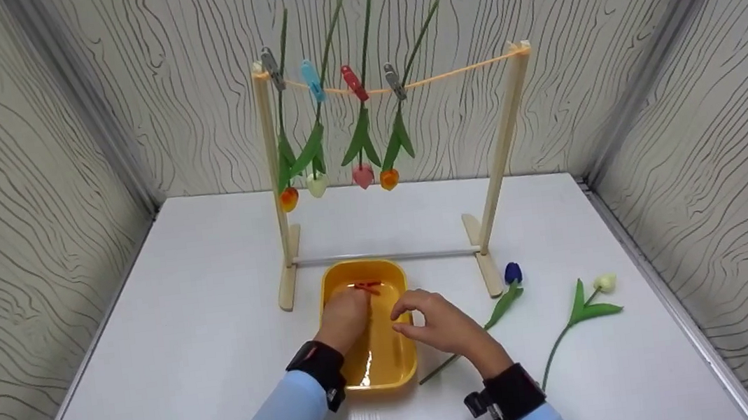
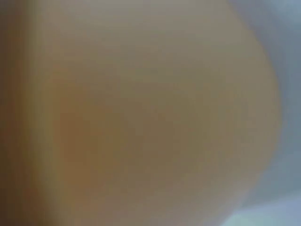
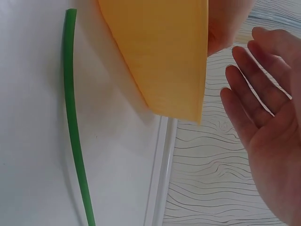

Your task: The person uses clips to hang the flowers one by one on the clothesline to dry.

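Note:
My left hand point(image 1: 347, 317) reaches down into a yellow plastic tub point(image 1: 393, 373), close to red clothespins point(image 1: 370, 286) at its far end. Its fingertips are hidden from the head view, and the left wrist view is a blur, so a hold on a clothespin cannot be made out. Over the tub's right rim hovers my right hand point(image 1: 432, 319), its fingers loosely bent and holding nothing. In the right wrist view its fingers point(image 3: 251, 89) are spread apart beside the tub wall. Below that arm lies a blue tulip point(image 1: 513, 273) with its green stem point(image 3: 72, 108).
Behind the tub stands a wooden rack point(image 1: 504, 146) with an orange cord point(image 1: 457, 74). Several tulips hang head down from it, held by grey clothespins point(image 1: 394, 81), a blue clothespin point(image 1: 312, 81) and a red clothespin point(image 1: 354, 83). A white tulip point(image 1: 605, 283) lies at the right.

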A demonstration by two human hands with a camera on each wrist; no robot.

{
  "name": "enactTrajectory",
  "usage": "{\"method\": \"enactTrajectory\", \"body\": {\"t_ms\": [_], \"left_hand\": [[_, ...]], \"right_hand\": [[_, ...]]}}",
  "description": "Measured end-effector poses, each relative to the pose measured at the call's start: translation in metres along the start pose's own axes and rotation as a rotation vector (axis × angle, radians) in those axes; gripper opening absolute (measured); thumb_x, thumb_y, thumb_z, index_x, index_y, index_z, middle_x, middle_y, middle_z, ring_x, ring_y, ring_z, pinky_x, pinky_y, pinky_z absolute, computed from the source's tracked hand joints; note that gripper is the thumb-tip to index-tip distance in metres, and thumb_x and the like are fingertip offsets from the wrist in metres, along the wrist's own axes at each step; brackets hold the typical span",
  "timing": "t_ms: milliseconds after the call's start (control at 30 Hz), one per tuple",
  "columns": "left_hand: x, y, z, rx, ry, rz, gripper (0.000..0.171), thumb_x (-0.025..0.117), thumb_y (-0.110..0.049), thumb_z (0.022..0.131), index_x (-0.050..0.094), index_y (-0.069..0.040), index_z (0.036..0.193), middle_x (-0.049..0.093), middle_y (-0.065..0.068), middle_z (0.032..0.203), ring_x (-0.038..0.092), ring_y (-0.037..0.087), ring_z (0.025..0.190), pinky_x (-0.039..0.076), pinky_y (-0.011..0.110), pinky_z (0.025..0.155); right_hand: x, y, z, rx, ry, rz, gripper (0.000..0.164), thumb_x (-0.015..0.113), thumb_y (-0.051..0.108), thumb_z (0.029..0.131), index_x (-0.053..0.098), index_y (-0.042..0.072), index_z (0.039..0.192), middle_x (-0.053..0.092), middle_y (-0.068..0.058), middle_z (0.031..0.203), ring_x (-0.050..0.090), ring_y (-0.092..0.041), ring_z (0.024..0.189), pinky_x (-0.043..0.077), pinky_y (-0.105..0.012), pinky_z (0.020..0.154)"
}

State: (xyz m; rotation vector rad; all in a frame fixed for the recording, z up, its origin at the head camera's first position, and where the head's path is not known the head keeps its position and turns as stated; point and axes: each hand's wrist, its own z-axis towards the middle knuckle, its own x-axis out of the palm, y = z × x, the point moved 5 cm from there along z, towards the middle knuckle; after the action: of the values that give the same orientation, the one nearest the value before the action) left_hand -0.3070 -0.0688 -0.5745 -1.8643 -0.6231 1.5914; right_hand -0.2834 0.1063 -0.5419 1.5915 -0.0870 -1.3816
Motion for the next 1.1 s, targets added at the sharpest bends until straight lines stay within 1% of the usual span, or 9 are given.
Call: {"method": "enactTrajectory", "body": {"t_ms": [67,100,167,300,433,667,867,967,1100], "left_hand": [[-0.002,-0.005,0.003,0.138,-0.117,0.323,0.019,0.062,-0.011,0.110,0.076,0.000,0.105,0.077,0.013,0.095,0.073,0.031,0.087,0.064,0.039,0.083],[-0.004,-0.007,0.004,0.177,-0.176,0.406,0.019,0.063,-0.008,0.108,0.078,-0.001,0.099,0.077,0.014,0.090,0.073,0.031,0.083,0.065,0.041,0.083],[-0.005,-0.007,0.007,0.149,-0.162,0.334,0.017,0.063,-0.010,0.109,0.078,-0.002,0.103,0.076,0.012,0.092,0.070,0.030,0.086,0.064,0.042,0.087],[-0.012,-0.014,0.004,0.079,-0.134,0.116,0.015,0.068,-0.010,0.107,0.077,-0.003,0.117,0.078,0.011,0.107,0.068,0.026,0.097,0.063,0.041,0.101],[-0.020,-0.030,-0.003,0.110,-0.165,-0.032,0.030,0.080,-0.010,0.098,0.076,-0.005,0.128,0.080,0.011,0.122,0.073,0.026,0.106,0.064,0.044,0.106],[-0.031,-0.049,-0.020,0.104,-0.172,-0.490,0.032,0.078,-0.016,0.102,0.077,-0.013,0.133,0.079,0.005,0.125,0.076,0.021,0.114,0.065,0.038,0.103],[-0.033,-0.063,-0.030,0.135,-0.184,-0.599,0.034,0.081,-0.017,0.099,0.077,-0.011,0.132,0.079,0.009,0.129,0.076,0.025,0.116,0.066,0.037,0.101],[-0.033,-0.065,-0.033,0.130,-0.207,-0.642,0.039,0.083,-0.019,0.098,0.075,-0.010,0.135,0.078,0.010,0.126,0.075,0.024,0.114,0.066,0.034,0.100],[-0.033,-0.066,-0.035,0.159,-0.223,-0.694,0.040,0.084,-0.019,0.097,0.076,-0.009,0.135,0.079,0.011,0.124,0.075,0.023,0.114,0.065,0.033,0.101]], "right_hand": [[0.001,0.001,0.001,-0.001,0.004,0.007,0.014,0.072,0.022,0.106,0.075,0.010,0.113,0.078,-0.004,0.114,0.070,-0.031,0.115,0.058,-0.055,0.108],[0.001,0.000,0.001,0.001,0.002,0.010,0.013,0.072,0.022,0.106,0.075,0.011,0.113,0.078,-0.004,0.114,0.070,-0.031,0.115,0.058,-0.056,0.108],[0.000,0.000,0.001,0.003,-0.005,0.014,0.014,0.071,0.021,0.107,0.075,0.010,0.114,0.078,-0.004,0.115,0.070,-0.031,0.115,0.058,-0.057,0.109],[-0.004,-0.002,0.002,0.026,-0.032,0.014,0.014,0.070,0.020,0.107,0.076,0.011,0.117,0.078,-0.005,0.118,0.071,-0.029,0.118,0.057,-0.057,0.111],[-0.008,-0.001,0.004,0.052,-0.095,0.023,0.017,0.070,0.018,0.107,0.073,0.009,0.122,0.077,-0.008,0.121,0.071,-0.028,0.119,0.058,-0.057,0.111],[-0.013,0.002,0.008,0.125,-0.223,0.200,0.033,0.072,0.020,0.106,0.057,0.007,0.132,0.073,-0.015,0.128,0.071,-0.029,0.121,0.059,-0.049,0.113],[-0.018,0.005,0.010,0.211,-0.290,0.292,0.033,0.073,0.019,0.105,0.063,0.009,0.135,0.076,-0.011,0.126,0.073,-0.025,0.119,0.063,-0.035,0.107],[-0.020,0.009,0.009,0.200,-0.337,0.325,0.028,0.074,0.015,0.104,0.067,0.007,0.131,0.077,-0.012,0.125,0.075,-0.025,0.116,0.065,-0.031,0.100],[-0.022,0.013,0.009,0.187,-0.395,0.361,0.026,0.076,0.011,0.102,0.070,0.006,0.126,0.076,-0.013,0.124,0.075,-0.024,0.113,0.066,-0.026,0.094]]}}
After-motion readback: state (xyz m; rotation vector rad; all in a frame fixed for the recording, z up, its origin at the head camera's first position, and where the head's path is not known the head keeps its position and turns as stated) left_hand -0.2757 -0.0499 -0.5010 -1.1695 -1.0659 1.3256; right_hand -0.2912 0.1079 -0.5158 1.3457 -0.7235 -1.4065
